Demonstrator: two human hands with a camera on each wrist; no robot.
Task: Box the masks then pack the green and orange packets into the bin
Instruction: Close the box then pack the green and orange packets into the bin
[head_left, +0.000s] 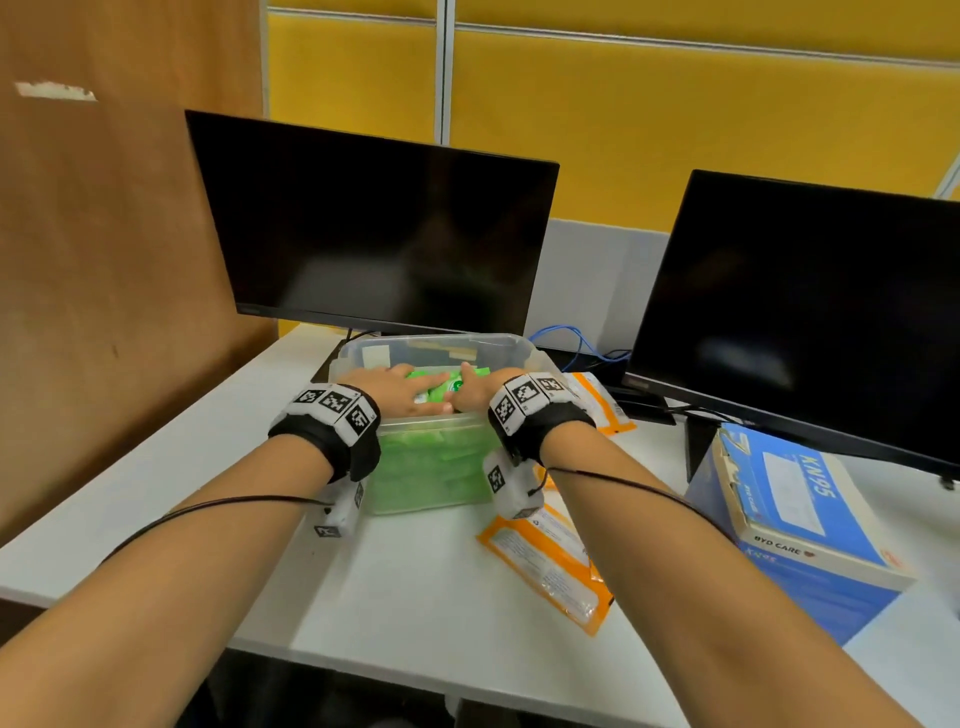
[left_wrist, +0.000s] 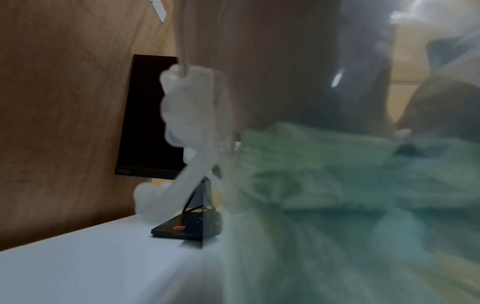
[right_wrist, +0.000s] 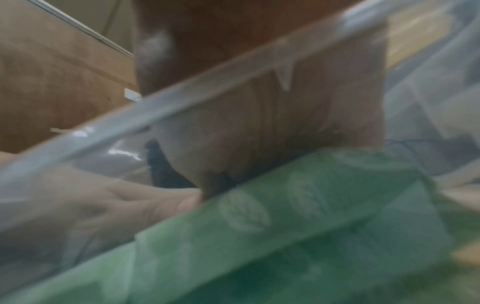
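Both hands are pressing flat on the green packets (head_left: 441, 387) inside the bin (head_left: 540, 358), probably to make room. The left hand (head_left: 387, 387) and right hand (head_left: 480, 392) have no grip, fingers lying straight. Orange packets (head_left: 550, 561) are waiting on the worktop (head_left: 415, 582) beside the mask box (head_left: 795, 525).

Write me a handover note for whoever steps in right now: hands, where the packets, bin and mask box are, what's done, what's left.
Left hand: flat on the green packets in the clear bin, fingers straight.
Right hand: on the same stack from the right; its fingers are hidden, so I cannot tell whether it grips.
Done: green packets stacked in the bin. The blue mask box sits on the desk at right; top looks closed.
Left: orange packets are outside the bin, one on the desk in front, another to its right. Settle the green stack, then load the orange.
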